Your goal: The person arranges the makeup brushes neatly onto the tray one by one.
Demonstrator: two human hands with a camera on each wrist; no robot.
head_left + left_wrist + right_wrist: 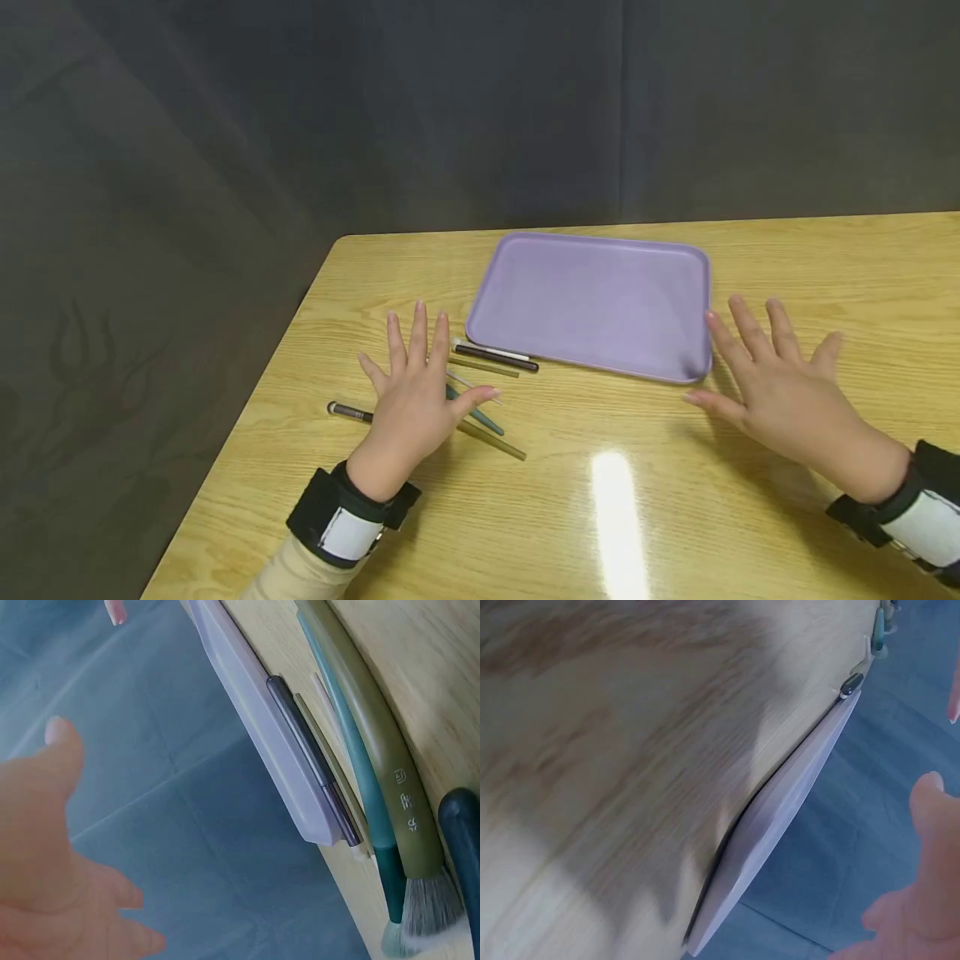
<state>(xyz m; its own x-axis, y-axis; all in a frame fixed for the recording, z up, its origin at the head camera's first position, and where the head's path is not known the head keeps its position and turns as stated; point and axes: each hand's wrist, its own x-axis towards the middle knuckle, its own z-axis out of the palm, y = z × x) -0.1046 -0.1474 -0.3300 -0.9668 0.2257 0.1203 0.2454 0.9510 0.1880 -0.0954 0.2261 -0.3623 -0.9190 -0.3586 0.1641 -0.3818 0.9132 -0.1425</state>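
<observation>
Both hands hover with fingers spread, holding nothing. The left hand is above several makeup brushes and hides parts of them. An olive brush with grey bristles and a teal brush lie side by side in the left wrist view. A dark brush lies along the tray's near edge, beside a thin white-handled one. Another brush with a metal collar pokes out left of the hand. My right hand is by the right near corner of a purple tray, its shadow falling on the table.
The wooden table carries everything, with its left edge running diagonally. A dark curtain hangs behind and to the left. A bright light reflection shows on the near tabletop.
</observation>
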